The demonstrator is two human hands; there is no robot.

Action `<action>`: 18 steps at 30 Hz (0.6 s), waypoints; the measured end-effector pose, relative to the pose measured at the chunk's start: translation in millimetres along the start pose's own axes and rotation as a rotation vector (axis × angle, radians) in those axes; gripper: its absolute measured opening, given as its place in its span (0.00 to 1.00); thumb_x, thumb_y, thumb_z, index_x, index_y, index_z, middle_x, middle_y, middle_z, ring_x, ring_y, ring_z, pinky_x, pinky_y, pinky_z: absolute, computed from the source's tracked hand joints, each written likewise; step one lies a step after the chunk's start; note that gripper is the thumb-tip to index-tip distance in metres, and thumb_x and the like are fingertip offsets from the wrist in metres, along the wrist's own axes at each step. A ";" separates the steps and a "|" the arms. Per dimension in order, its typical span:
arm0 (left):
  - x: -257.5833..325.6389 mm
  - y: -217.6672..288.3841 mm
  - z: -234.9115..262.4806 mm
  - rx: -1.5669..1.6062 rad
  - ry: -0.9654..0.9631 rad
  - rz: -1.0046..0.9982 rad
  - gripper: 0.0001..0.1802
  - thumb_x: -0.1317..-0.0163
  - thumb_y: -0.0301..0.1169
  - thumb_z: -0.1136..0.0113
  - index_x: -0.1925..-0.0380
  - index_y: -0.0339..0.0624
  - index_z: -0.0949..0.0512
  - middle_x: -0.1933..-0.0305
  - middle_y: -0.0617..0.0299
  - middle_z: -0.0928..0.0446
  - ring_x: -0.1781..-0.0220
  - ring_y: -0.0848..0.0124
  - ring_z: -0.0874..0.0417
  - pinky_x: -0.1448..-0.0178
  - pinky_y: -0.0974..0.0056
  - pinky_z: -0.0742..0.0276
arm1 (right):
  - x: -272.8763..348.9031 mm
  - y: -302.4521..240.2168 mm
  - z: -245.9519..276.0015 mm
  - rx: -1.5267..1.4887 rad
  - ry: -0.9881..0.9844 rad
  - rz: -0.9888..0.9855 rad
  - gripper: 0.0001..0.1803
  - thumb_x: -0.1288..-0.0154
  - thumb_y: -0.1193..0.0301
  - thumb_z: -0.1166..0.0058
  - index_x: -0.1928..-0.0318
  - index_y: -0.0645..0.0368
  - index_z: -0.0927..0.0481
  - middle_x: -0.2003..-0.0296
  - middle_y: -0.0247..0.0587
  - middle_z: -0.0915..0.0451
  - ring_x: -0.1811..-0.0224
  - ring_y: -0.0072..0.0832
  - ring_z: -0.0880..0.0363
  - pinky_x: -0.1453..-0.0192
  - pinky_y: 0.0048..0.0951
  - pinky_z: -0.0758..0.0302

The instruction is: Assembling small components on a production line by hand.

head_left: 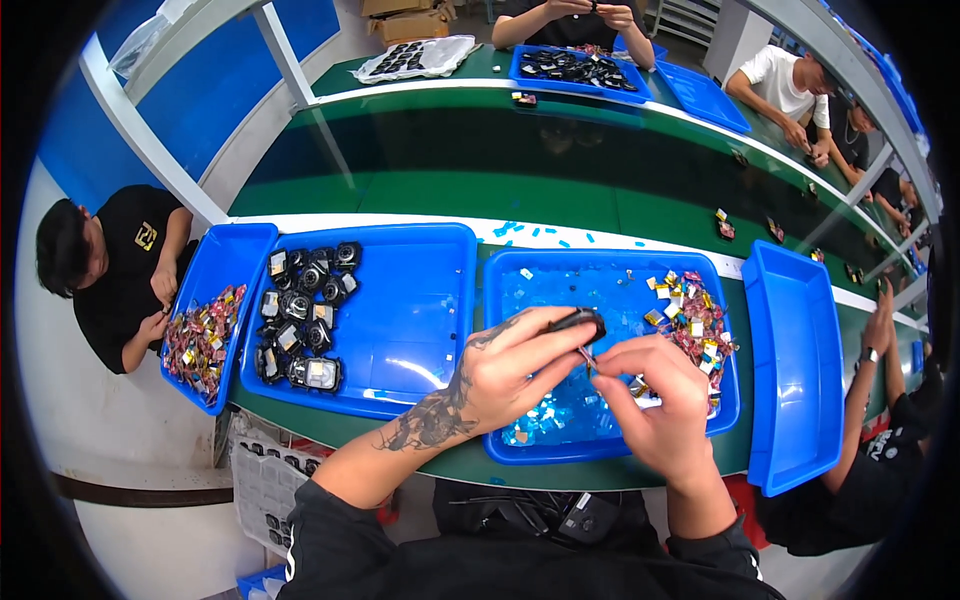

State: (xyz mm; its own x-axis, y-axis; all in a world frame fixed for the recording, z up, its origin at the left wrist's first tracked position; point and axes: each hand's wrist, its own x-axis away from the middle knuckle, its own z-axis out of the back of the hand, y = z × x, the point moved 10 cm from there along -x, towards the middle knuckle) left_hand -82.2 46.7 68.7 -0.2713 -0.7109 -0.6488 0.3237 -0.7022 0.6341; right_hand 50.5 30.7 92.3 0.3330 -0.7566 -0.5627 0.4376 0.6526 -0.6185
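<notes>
Over the middle blue tray (730, 270), my left hand (505, 365) grips a small black device (583, 320) with rounded edges. Close beside it, my right hand (660, 395) is closed in a pinch at the device's lower side. Thin wires or a small part show between the fingertips, too small to name. Beneath my hands the tray holds many blue film scraps (535, 425). Small battery packs (690, 318), silver, yellow and pink, are heaped along its right side. To the left, several black camera-like devices (300, 300) sit in another blue tray (410, 290).
At far left, a blue tray (255, 235) holds more pink and gold packs (202, 340). Another blue tray (800, 380) stands at right. Beyond a white ledge (400, 225) with blue scraps runs a green belt (450, 190) carrying parts. Several people work around the line.
</notes>
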 end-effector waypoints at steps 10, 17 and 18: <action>10.4 19.4 -10.6 -0.157 -0.068 -0.341 0.13 0.54 0.21 0.32 0.65 0.34 0.18 0.53 0.48 0.20 0.55 0.56 0.14 0.58 0.61 0.14 | 16.8 59.7 -13.9 -0.524 -0.089 -0.565 0.05 0.42 0.77 0.36 0.65 0.64 0.17 0.69 0.36 0.19 0.64 0.20 0.20 0.61 0.20 0.22; 11.0 25.8 -19.8 -0.371 -0.119 -0.377 0.12 0.55 0.22 0.32 0.67 0.34 0.18 0.55 0.47 0.18 0.54 0.55 0.14 0.57 0.60 0.14 | 3.1 34.3 -1.7 0.070 -0.007 -0.214 0.07 0.51 0.78 0.32 0.71 0.60 0.17 0.70 0.41 0.19 0.69 0.37 0.18 0.66 0.33 0.22; 12.7 24.5 -19.8 -0.386 -0.107 -0.358 0.12 0.55 0.22 0.32 0.67 0.34 0.18 0.54 0.47 0.18 0.54 0.55 0.14 0.57 0.60 0.14 | 2.6 34.4 -4.7 0.084 -0.016 -0.192 0.06 0.50 0.77 0.33 0.71 0.60 0.17 0.70 0.41 0.18 0.69 0.37 0.17 0.66 0.33 0.22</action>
State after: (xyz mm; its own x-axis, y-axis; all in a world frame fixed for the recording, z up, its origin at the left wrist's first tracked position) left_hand -59.7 21.3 67.7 -0.5105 -0.4438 -0.7365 0.4983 -0.8507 0.1673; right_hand 62.5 51.4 67.0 0.2497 -0.8675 -0.4302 0.5620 0.4916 -0.6652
